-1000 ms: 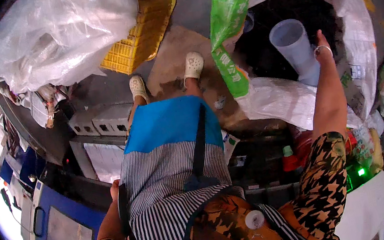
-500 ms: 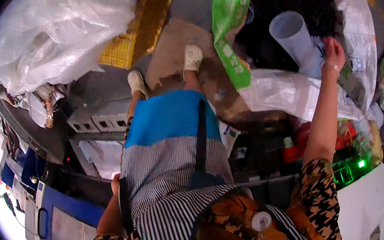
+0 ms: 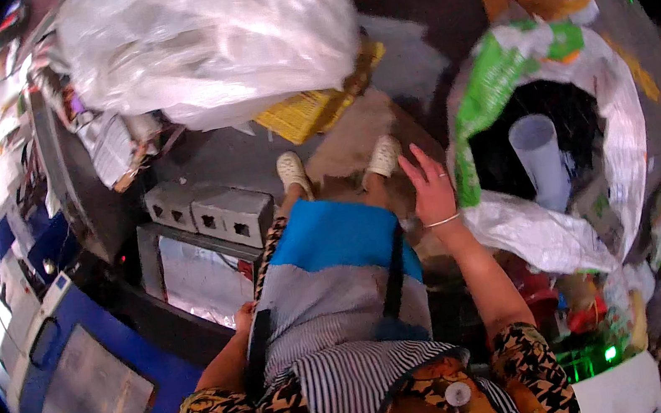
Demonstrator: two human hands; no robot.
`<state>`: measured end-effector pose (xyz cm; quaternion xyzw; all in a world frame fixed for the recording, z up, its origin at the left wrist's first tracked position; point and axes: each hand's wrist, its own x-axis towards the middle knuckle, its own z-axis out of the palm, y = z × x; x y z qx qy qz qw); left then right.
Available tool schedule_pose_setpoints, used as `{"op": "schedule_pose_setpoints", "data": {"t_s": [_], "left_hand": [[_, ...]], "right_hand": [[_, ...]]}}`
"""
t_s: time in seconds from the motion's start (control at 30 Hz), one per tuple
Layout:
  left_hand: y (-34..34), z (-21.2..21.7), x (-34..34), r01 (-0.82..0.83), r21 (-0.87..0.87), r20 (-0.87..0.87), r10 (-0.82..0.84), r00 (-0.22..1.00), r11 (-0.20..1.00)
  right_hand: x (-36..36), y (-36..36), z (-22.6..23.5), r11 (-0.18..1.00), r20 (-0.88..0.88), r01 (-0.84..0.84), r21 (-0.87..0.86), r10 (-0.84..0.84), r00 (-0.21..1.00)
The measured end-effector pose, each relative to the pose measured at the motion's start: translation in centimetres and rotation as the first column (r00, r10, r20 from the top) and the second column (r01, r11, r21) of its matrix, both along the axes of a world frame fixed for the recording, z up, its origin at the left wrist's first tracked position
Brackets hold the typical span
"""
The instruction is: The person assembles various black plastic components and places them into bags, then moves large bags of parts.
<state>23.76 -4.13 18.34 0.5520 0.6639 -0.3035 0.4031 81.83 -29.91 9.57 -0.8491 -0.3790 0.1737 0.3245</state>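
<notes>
My right hand [image 3: 432,190] is raised beside the left rim of a big white-and-green woven sack [image 3: 503,234], fingers apart and nothing in them. Inside the sack, a pale bluish-white cylinder with an open round top [image 3: 537,145] leans on dark contents that I cannot make out. My left hand [image 3: 245,315] hangs low by the side of my striped, grey and blue apron [image 3: 323,245]. Its fingers are mostly hidden against the apron edge, so whether they hold anything does not show.
A large clear plastic bag [image 3: 210,37] bulges at the upper left, over a yellow plastic crate [image 3: 303,116]. Grey hollow blocks [image 3: 209,217] sit left of my feet. A blue-framed machine panel [image 3: 103,390] stands at the lower left. A green light [image 3: 610,353] glows at the lower right.
My right hand has come out from over the sack and moved left, its fingers now spread. The view has turned, so the sack looks smaller and more of the plastic bag shows.
</notes>
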Motion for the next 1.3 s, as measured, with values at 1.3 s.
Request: {"op": "schedule_pose_setpoints", "data": {"t_s": [1.3], "left_hand": [[41.4, 9.5, 28.8, -0.712, -0.469, 0.814, 0.568, -0.118, 0.523]], "right_hand": [[8.0, 34.7, 24.9, 0.616, -0.722, 0.754, 0.229, -0.412, 0.556]]}}
